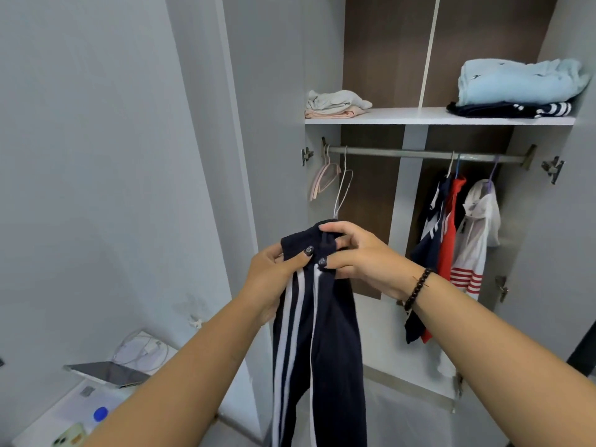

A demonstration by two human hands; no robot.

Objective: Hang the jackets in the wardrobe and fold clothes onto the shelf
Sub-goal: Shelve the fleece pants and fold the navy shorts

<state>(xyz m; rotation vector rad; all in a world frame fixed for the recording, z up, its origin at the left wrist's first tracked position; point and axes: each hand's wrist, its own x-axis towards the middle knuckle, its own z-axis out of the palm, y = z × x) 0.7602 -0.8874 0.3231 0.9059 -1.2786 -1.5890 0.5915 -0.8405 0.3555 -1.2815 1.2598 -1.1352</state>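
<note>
navy striped garment hangs long, bunched at top in left hand and right hand, fingers pinching. loose pinch risks slipping, uneven fold.

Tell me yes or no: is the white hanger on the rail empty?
Yes, the white hanger hangs bare on the rail.

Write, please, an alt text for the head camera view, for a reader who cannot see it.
Both hands, left hand and right hand, grip the top of a dark navy garment with white stripes before an open wardrobe. Three jackets and empty hangers hang on its rail; folded clothes lie on the shelf above.
</note>
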